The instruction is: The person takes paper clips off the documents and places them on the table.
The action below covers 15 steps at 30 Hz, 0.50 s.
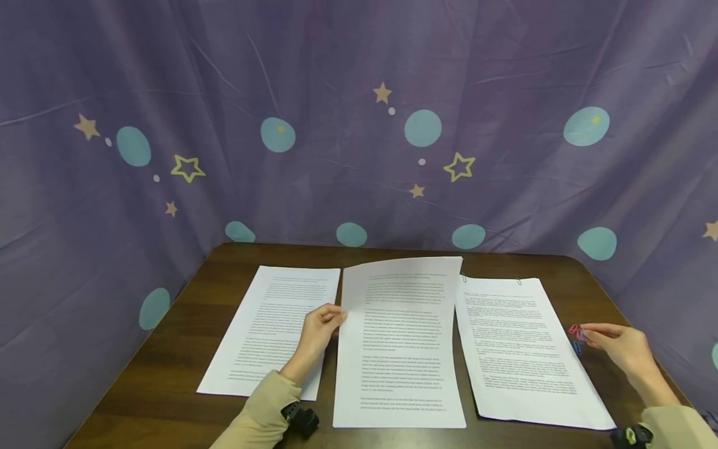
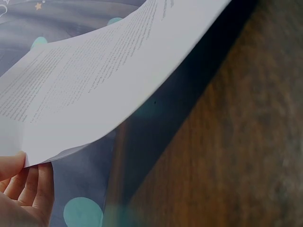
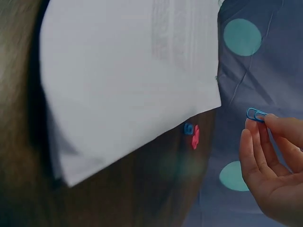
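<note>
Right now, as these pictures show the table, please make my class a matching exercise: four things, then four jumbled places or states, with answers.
1. Person's left hand
2. Person's right hand
3. Pink-red paper clips
4. Rightmost white printed sheets

A. on the brown wooden table, beside the rightmost sheets
B. pinches the left edge of the middle white printed paper
C. has two small wire clips at the top edge
D. pinches a blue wire paper clip

Pairs: 1-B; 2-D; 3-A; 4-C

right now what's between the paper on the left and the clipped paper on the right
The raised paper pinched by the left hand shows between them in the head view.
</note>
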Motion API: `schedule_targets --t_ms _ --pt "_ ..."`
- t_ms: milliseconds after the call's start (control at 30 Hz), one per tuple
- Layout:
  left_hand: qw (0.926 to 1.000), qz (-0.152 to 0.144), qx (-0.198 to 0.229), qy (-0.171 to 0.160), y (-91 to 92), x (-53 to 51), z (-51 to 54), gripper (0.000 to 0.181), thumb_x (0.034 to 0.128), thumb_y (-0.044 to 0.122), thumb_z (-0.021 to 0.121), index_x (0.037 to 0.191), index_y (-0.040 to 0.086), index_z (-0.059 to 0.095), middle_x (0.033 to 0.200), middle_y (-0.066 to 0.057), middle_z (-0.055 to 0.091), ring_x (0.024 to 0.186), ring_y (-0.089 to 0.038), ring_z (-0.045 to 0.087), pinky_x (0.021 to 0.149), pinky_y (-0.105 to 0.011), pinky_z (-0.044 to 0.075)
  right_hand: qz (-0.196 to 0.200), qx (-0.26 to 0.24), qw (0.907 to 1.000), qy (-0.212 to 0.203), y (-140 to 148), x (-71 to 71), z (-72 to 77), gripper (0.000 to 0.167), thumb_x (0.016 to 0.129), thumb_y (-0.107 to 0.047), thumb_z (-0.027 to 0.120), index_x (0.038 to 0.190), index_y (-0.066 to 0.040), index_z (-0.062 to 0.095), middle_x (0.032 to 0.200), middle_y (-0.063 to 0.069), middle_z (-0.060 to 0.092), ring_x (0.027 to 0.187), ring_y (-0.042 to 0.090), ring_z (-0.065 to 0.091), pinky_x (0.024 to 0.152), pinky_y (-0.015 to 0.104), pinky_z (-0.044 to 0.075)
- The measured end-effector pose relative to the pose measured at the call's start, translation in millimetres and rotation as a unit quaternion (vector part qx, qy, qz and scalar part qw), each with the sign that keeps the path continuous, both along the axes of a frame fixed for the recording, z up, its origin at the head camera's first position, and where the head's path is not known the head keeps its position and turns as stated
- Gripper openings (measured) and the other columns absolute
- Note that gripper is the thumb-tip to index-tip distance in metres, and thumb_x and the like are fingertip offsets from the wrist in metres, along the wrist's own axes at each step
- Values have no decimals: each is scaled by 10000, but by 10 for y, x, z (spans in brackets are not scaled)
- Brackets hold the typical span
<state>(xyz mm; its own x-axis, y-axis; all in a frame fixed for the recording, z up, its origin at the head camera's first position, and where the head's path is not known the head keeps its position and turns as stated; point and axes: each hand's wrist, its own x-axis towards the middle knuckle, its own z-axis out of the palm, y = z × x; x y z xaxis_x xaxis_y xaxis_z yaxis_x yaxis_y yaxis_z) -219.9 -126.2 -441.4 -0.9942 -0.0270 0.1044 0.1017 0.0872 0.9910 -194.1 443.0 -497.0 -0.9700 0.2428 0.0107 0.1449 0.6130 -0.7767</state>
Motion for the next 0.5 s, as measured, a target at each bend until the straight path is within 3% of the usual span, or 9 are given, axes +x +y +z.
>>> schedule_targets --t_ms 233,300,367,433,500 --pt "9989 -31 110 452 -7 10 -38 135 784 25 619 844 -94 600 683 -39 646 528 -59 486 498 -224 446 235 -314 9980 -488 -220 174 358 406 867 -243 546 1046 121 567 811 18 681 651 -2 598 834 636 275" --pt "9963 -195 257 797 -23 -7 -92 129 788 75 633 837 -44 624 684 -19 648 528 -56 490 483 -216 439 309 -218 9979 -517 -292 225 445 386 863 -198 543 1032 148 558 813 61 679 649 12 605 840 545 359" --pt "9943 -282 345 968 -27 -6 -109 151 786 119 648 830 -24 632 693 -21 654 534 -50 495 478 -217 439 318 -127 9981 -508 -340 258 488 352 857 -144 542 1021 168 551 806 73 676 642 12 605 763 402 464" --pt "9944 -259 343 963 -22 -4 -110 163 784 118 650 834 -35 630 704 -37 658 536 -49 500 476 -218 439 316 -70 9985 -452 -353 271 485 329 843 -99 550 1008 186 546 805 96 671 635 6 602 626 286 505" --pt "9963 -163 297 790 -12 -2 -97 163 784 87 642 850 -61 622 719 -56 661 539 -46 505 485 -216 443 328 -145 9984 -448 -339 276 459 326 828 -79 565 1000 197 541 804 109 666 624 2 596 585 220 502"
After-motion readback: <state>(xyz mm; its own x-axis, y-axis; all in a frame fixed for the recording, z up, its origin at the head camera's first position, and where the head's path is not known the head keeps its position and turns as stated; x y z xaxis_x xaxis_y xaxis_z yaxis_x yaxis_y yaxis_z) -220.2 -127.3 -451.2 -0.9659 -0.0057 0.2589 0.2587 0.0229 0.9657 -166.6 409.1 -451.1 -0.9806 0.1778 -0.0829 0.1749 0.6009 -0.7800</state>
